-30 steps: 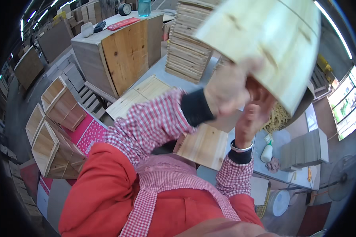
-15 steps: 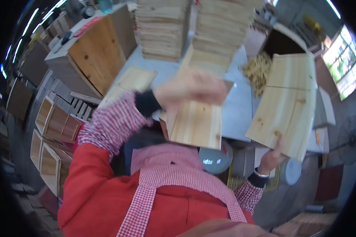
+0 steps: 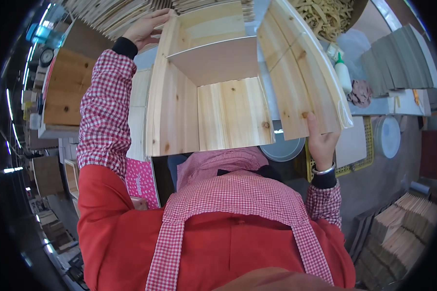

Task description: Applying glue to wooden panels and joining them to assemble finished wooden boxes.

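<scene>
An open wooden box [image 3: 177, 104] of pale, knotty boards sits right in front of me. A plain brownish divider [image 3: 218, 60] crosses it, parting a near compartment from a far one. My left hand [image 3: 148, 29] is at the far left corner, fingers over the top of the left board and thumb below. In my right hand [image 3: 323, 143] is the near end of a long pale wooden panel [image 3: 296, 68], gripped with the thumb on its face. This panel stands tilted along the box's right side; I cannot tell whether the two touch.
Stacked thin boards [image 3: 116, 17] rise behind the box. Wood-coloured strips [image 3: 323, 19] lie heaped at the far right, near a white bottle with a green tip [image 3: 342, 75], a crumpled cloth [image 3: 361, 93] and grey panels [image 3: 398, 60]. A round lidded bucket [image 3: 282, 148] stands below the table edge.
My left hand has gone from above the middle of the box to its far left corner. The right hand keeps its panel, now closer alongside the box. The whole view has shifted.
</scene>
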A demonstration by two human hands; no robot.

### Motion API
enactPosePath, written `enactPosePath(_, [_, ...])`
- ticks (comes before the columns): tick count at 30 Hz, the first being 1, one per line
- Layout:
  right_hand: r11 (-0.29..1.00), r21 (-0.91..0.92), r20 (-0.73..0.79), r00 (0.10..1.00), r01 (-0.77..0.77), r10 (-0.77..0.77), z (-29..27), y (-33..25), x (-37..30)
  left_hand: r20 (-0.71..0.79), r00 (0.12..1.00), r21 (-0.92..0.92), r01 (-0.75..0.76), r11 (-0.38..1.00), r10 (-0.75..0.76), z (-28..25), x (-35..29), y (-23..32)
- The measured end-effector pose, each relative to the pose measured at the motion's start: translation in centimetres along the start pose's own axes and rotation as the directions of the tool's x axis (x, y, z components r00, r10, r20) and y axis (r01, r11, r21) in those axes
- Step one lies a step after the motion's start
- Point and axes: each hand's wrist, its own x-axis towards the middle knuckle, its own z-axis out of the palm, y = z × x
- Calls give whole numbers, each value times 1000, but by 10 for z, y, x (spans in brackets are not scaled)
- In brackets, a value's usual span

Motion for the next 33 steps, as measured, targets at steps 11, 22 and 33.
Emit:
enactPosePath(11, [975,-160,197,973,155,-122,3,-7,-3,100,993,82,-65,994,57,13,10,19])
enactPosePath(22, [958,-155,337,924,241,-178,9,-18,-1,48,996,160,-76,984,69,13,32,5])
enactPosePath(33, [956,-182,412,901,231,-139,30,-32,-9,-28,977,269,-197,943,212,21,33,-2])
